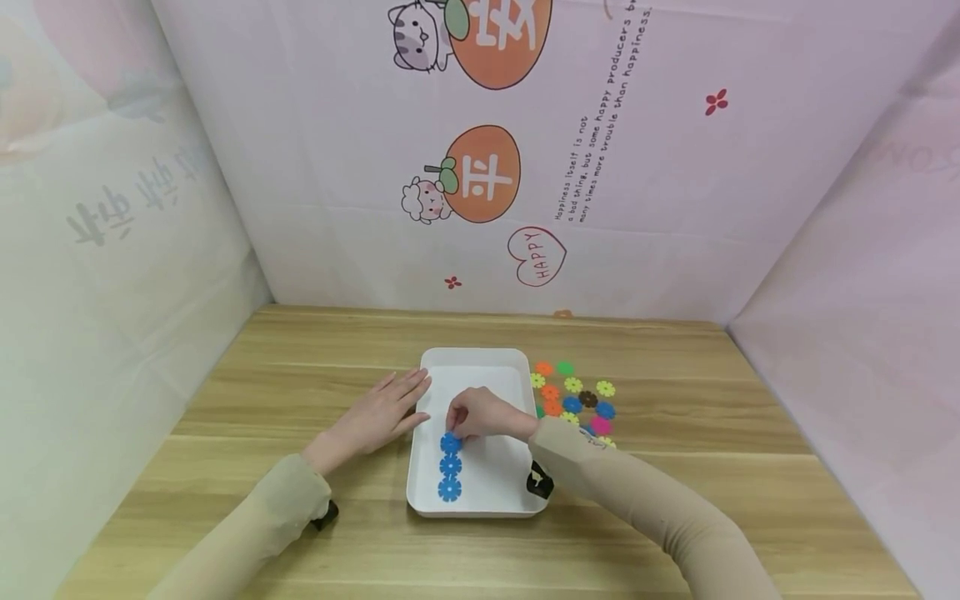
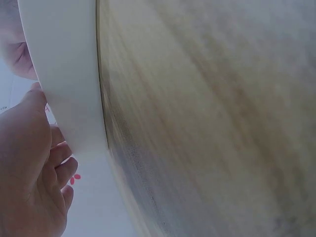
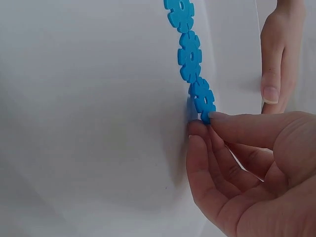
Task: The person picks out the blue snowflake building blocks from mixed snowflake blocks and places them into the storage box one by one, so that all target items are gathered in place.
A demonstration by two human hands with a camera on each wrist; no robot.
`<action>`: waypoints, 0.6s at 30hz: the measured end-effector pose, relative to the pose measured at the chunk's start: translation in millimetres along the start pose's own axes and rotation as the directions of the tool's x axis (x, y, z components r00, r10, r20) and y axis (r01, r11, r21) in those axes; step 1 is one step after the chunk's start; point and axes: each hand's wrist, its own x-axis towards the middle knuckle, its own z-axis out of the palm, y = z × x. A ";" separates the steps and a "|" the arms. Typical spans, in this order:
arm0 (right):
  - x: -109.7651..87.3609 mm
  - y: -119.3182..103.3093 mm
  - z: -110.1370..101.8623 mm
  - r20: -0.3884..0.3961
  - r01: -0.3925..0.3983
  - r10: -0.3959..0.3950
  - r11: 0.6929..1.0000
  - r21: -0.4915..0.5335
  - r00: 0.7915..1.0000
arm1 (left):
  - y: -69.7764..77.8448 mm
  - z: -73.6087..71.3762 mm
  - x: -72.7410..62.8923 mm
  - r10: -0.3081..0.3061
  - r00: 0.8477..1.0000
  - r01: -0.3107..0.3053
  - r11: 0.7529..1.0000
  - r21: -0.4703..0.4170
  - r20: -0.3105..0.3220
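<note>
Inside the white tray [image 1: 480, 500], three blue snowflake discs [image 1: 450, 465] lie in a line along its left side. My right hand [image 1: 483, 414] pinches the far disc of the line between thumb and fingers. The right wrist view shows that blue disc [image 3: 203, 98] slightly tilted at my fingertips, with the others stretching away from it. On the tray's left rim rests my left hand [image 1: 382, 410], its fingers extended. From the left wrist, the same hand [image 2: 34, 163] appears beside the tray's white outer wall [image 2: 69, 74].
Several loose snowflake discs in orange, yellow, green, brown, blue and pink, such as a pink one [image 1: 601, 426], are spread right of the tray, partly behind my right forearm. The wooden table [image 1: 315, 542] meets printed cloth walls [image 1: 337, 208] at the back and sides.
</note>
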 end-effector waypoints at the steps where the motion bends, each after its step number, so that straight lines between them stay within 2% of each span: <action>1: 0.2 0.4 -0.3 -0.001 0.003 -0.003 1.000 0.001 1.000 | 0.1 -0.3 0.2 0.002 1.000 -0.002 1.000 0.000 -0.003; 10: -5.3 0.1 -8.4 -0.033 0.004 -0.004 1.000 -0.007 0.999 | -0.6 -0.3 1.2 0.004 1.000 -0.004 1.000 0.004 -0.005; 18: -24.9 10.2 -26.9 -0.086 0.008 -0.005 1.000 0.027 0.996 | -1.7 1.5 0.4 0.005 1.000 -0.005 1.000 0.003 -0.007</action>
